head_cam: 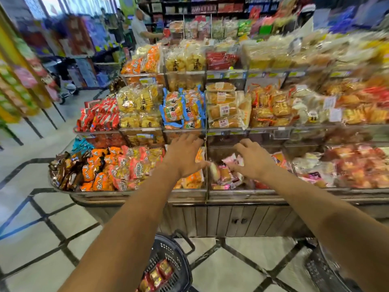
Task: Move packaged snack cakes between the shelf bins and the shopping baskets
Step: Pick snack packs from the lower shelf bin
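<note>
Left hand point(185, 157) spread wide, empty, over orange packs; right hand point(252, 159) fingers curled loosely above pink snack cakes point(228, 165) in bottom bin point(231, 191), grip uncertain. Risk: blurred reach, neighbouring packs dragged out. Basket point(168, 264) at 6 o'clock, 3-tier shelf at 12, tiled floor point(231, 266).

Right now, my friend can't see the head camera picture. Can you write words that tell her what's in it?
Two bare arms reach into the bottom bins of a shop shelf: the left hand spread open, the right hand with fingers curled over pink-wrapped snack cakes. A dark shopping basket with red packets sits on the tiled floor below.
</note>
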